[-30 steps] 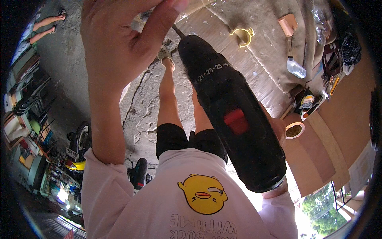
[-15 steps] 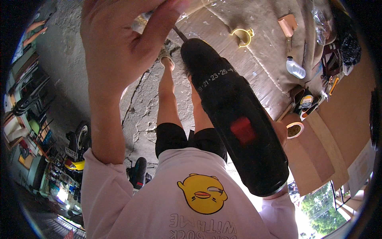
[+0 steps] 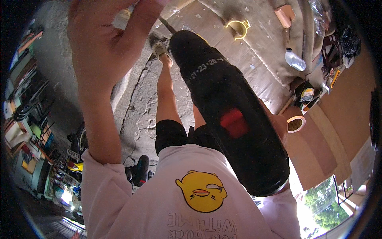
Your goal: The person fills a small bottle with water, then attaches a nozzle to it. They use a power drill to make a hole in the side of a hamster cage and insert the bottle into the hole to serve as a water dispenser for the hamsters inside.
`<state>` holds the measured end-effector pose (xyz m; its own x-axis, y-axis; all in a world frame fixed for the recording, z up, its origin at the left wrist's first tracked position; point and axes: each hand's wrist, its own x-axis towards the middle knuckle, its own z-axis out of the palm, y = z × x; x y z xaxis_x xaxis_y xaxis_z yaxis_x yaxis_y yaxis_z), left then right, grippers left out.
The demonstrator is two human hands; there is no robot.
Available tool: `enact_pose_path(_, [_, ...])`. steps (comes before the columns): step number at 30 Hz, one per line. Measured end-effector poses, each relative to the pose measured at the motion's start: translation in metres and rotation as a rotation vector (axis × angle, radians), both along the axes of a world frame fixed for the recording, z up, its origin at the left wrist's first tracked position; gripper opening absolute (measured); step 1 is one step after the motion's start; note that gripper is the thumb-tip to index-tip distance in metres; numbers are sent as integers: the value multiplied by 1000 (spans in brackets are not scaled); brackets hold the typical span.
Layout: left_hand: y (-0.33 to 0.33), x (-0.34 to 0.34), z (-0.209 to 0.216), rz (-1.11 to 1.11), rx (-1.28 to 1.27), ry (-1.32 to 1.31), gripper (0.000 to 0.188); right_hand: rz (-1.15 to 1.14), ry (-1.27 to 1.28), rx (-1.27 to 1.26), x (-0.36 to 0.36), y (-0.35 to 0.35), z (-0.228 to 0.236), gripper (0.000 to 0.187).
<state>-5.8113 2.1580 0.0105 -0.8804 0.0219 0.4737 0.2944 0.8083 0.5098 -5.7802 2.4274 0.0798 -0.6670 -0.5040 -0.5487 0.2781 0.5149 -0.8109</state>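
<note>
A black cordless drill (image 3: 254, 155) with a red switch fills the middle of the view, its nose aimed up and to the left. My right hand (image 3: 277, 121) grips it from behind, mostly hidden by the drill body. From the nose sticks a thin dark bit (image 3: 167, 26), close to the thumb of my left hand (image 3: 101, 42). That hand is raised at the upper left, fingers curled toward the thumb. The top edge cuts off its fingertips, so what they pinch cannot be made out. A pale strip (image 3: 179, 7) lies behind the bit.
A yellow ring-shaped clamp (image 3: 238, 30) lies on the brown work surface. Right of it are a copper-coloured piece (image 3: 285, 16), a clear plastic bottle (image 3: 295, 59), a tape measure (image 3: 306, 95) and a tape roll (image 3: 296, 124). Brown cardboard (image 3: 346, 119) stretches along the right.
The drill and my left hand have shifted left and slightly up in the picture, with the surroundings shifting too. My right hand keeps its grip on the drill.
</note>
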Motion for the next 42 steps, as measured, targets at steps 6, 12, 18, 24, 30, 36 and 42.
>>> enact_pose_path(6, [-19, -6, 17, -114, -110, -255, 22, -280, -229, 28, 8, -1, 10, 32])
enact_pose_path(12, [-1, 10, 9, 245, -77, -26, 63, -771, -751, -82, 17, 4, 10, 24])
enact_pose_path(18, [18, 29, -4, 549, 148, -13, 125, -927, -991, -19, 18, 21, -4, 30])
enact_pose_path(24, [30, 41, -22, 451, 744, -133, 145, -945, -1028, 39, 18, 30, -5, 38])
enact_pose_path(30, [36, 37, -26, 421, 870, -97, 143, -935, -1025, 71, 15, 34, -4, 46])
enact_pose_path(36, [38, 35, -28, 421, 852, -73, 143, -945, -1027, 106, 15, 38, -4, 54])
enact_pose_path(42, [37, 36, -29, 431, 822, -73, 142, -953, -1043, 146, 17, 44, -4, 63])
